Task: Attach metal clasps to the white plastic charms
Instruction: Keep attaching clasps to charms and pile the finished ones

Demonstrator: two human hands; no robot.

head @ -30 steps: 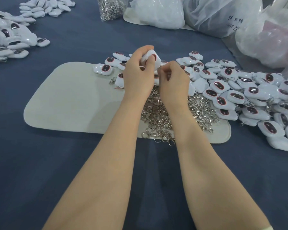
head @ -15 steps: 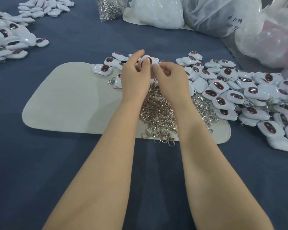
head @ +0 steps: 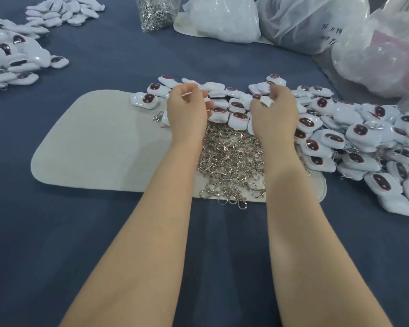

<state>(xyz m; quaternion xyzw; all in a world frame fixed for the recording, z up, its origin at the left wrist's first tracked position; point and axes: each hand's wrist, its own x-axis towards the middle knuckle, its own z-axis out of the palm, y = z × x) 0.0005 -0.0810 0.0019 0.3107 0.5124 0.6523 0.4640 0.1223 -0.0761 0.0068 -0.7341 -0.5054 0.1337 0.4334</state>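
White plastic charms [head: 237, 119] with dark oval faces lie heaped from the centre to the right of the frame. Just below them, metal clasps [head: 232, 159] pile on a pale mat [head: 99, 142] on the blue bench [head: 80, 244]. The left hand [head: 188, 112] and right hand [head: 275, 116] hover curled over the charms; I cannot tell whether either holds anything.

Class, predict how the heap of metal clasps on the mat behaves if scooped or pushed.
The metal clasps look interlocked, so a scoop probably drags tangled extras. Shiny metal: likely slippery, heavy for size. Pushed, probably slides, not rolls.
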